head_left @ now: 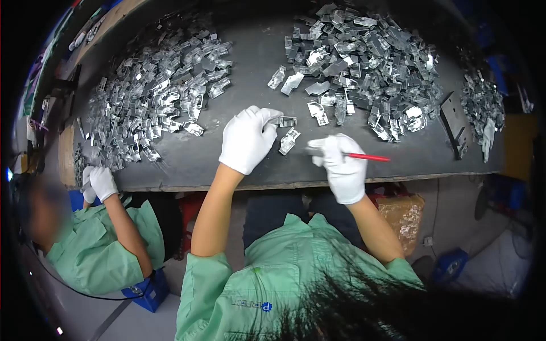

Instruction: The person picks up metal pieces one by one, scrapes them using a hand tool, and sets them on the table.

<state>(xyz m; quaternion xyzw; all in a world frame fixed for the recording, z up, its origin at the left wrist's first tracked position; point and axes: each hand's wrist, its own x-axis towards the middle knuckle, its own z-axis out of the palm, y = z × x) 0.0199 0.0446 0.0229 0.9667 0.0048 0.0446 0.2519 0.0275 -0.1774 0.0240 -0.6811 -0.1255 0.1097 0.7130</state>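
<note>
My left hand (248, 140), in a white glove, is closed, with thumb and fingers pinching the end of a small shiny metal bracket (288, 121) just above the table. A second metal bracket (289, 141) lies below it on the dark tabletop (250, 74), touched by neither hand. To the right, my gloved right hand (345, 169) is wrapped round a thin red-handled tool (368, 157). Its red end sticks out to the right, while the working end by the fingertips is blurred. A gap separates the tool from the held bracket.
Heaps of similar metal parts lie at the left (162, 94) and the right (364, 62). A dark metal plate (453, 122) stands near the right end, by another pile (483, 102). A co-worker (108, 244) with gloved hands sits at the left.
</note>
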